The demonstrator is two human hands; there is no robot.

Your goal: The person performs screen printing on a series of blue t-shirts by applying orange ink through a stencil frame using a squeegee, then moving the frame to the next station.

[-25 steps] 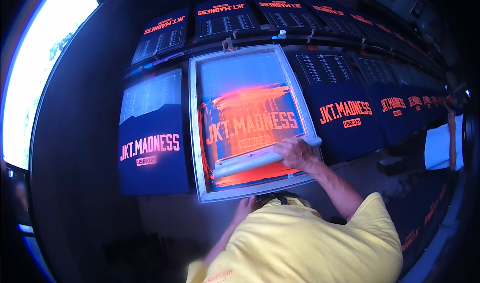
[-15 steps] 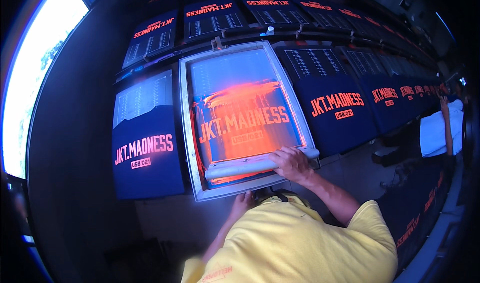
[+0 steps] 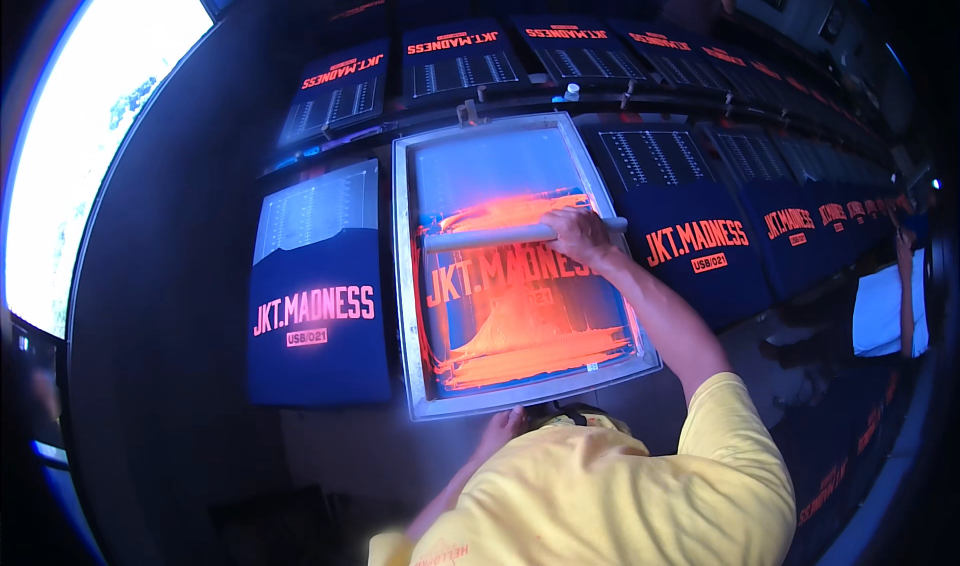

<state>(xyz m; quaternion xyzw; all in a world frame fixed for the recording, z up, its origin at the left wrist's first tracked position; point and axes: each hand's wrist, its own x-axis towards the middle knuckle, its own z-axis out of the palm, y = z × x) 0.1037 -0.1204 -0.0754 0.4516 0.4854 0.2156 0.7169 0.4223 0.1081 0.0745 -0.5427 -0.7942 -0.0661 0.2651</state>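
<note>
A silver-edged printing screen point(image 3: 408, 296) lies over a printing board in front of me. Bright orange ink point(image 3: 540, 351) is spread across its mesh, with large lettering showing through. My right hand point(image 3: 580, 234) grips the right part of a long pale squeegee point(image 3: 480, 238), which lies crosswise over the mesh above the lettering. At the screen's near edge my left hand point(image 3: 503, 427) is closed on the frame, its fingers partly hidden.
A navy shirt with pinkish-orange lettering point(image 3: 318, 366) lies on a board to the left. More printed navy shirts point(image 3: 700, 276) line up on the right and in a far row. A small white-capped bottle point(image 3: 572, 92) stands behind the screen. Other people point(image 3: 890, 306) are at right and far back.
My right hand has pushed the squeegee from the screen's near end to above the lettering. Ink now lies in a thick band near the close end. My left hand remains by the near edge.
</note>
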